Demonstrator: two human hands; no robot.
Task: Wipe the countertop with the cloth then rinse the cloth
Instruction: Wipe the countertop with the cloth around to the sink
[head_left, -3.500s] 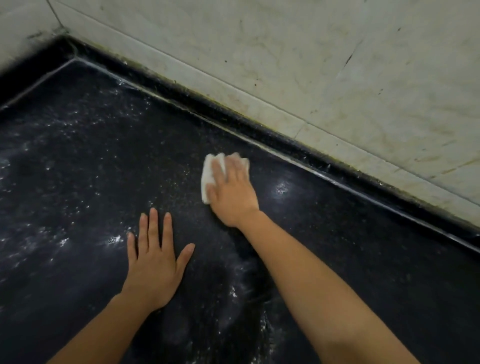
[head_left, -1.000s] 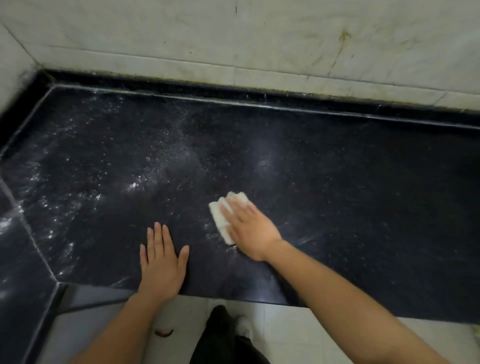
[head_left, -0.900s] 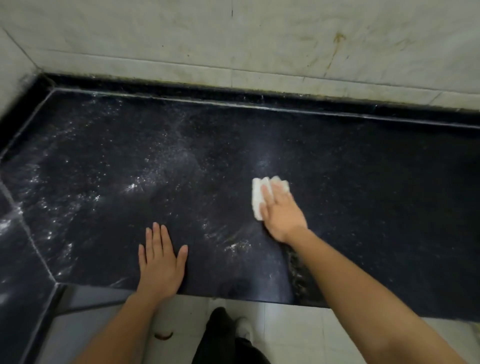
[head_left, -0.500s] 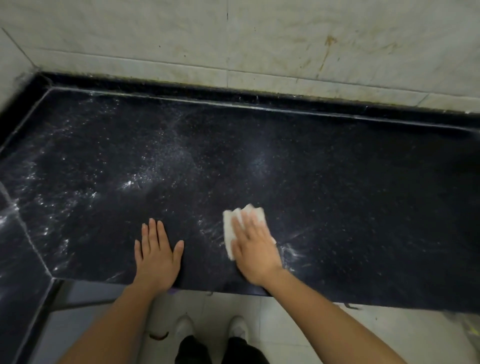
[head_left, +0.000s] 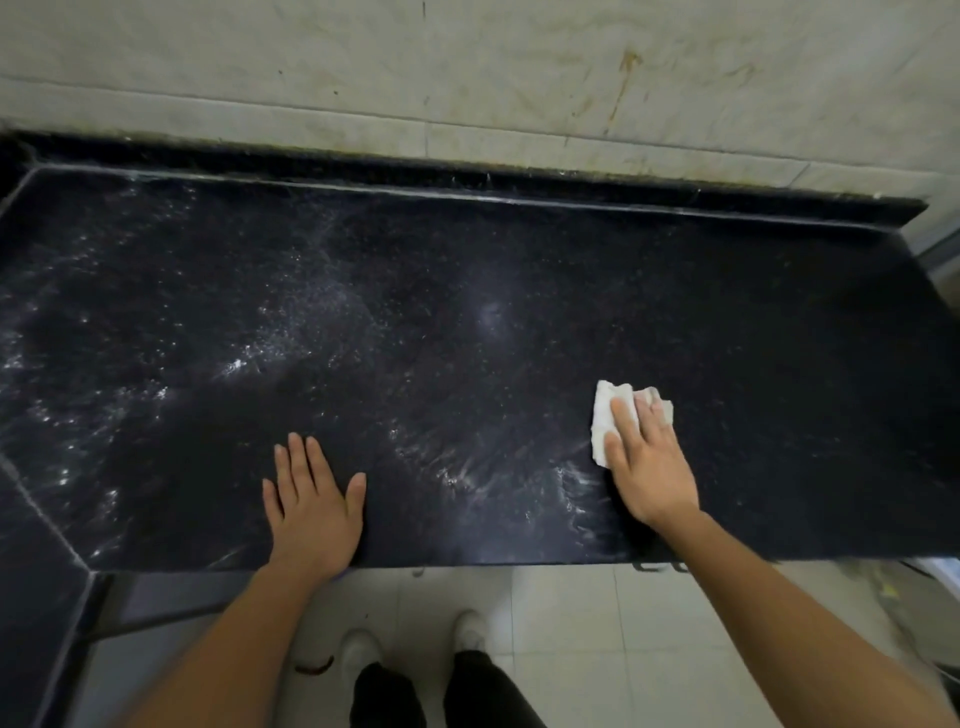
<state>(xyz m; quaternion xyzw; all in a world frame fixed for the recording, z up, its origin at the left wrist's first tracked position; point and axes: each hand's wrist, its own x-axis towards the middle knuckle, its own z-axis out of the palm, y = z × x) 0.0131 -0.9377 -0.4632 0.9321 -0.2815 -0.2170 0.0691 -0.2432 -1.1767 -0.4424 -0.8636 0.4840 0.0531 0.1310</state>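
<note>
A black speckled countertop (head_left: 467, 291) fills the view, streaked with wet smears and white specks. My right hand (head_left: 647, 462) presses flat on a small folded white cloth (head_left: 605, 410) near the front right of the counter; the cloth shows beyond my fingertips and to their left. My left hand (head_left: 311, 509) rests flat, fingers straight, on the counter's front edge left of centre, holding nothing.
A pale marble-tiled wall (head_left: 519, 78) rises behind a low black upstand (head_left: 467, 176). The counter's right end (head_left: 930, 270) stops near the frame edge. Another black slab (head_left: 36, 561) joins at the left. Below lie a tiled floor (head_left: 571, 623) and my shoes.
My right hand slid the cloth to the right along the front of the counter, leaving fresh wet streaks behind it. My left hand stayed planted.
</note>
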